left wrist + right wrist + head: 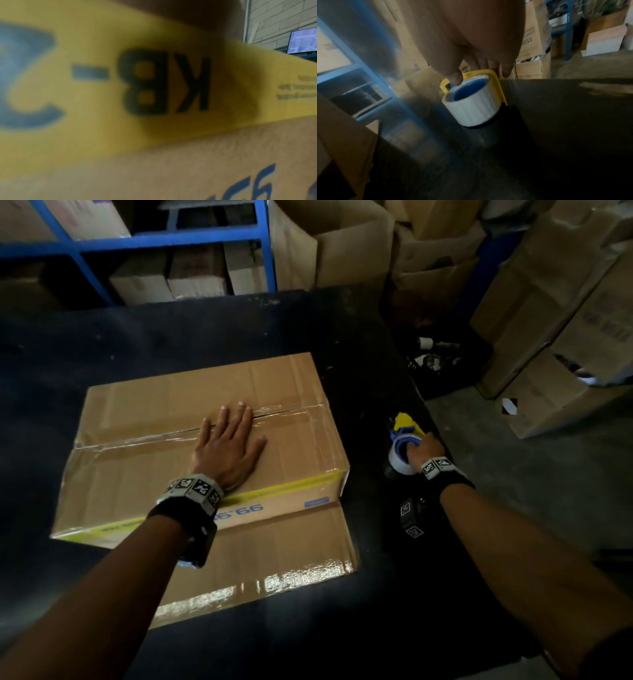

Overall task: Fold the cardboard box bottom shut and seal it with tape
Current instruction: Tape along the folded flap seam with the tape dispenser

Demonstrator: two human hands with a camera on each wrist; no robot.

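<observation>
Two hands are busy here. The left hand (227, 445) lies flat with its fingers spread on top of the cardboard box (205, 446), right over the middle seam, where shiny clear tape (291, 414) already runs across. The box sits near the middle of the dark table (171, 326), with one loose flap (274, 559) lying flat toward the near edge. The box looks light and stiff, but its top could dip if pushed hard — so a flat palm is a good way to hold it. Its skin is brown, dry and a bit rough, with a yellow stripe (171, 40) and blue print on the side. The tape on it looks smooth and slippery. The right hand (419, 450) curls its fingers round the tape holder (498, 86) by the right edge of the table. The holder is hard yellow plastic, and the tape roll (471, 105) in it is round, whitish, with a blue core. It looks light and easy to lift — best held by the yellow frame, not the sticky roll.
</observation>
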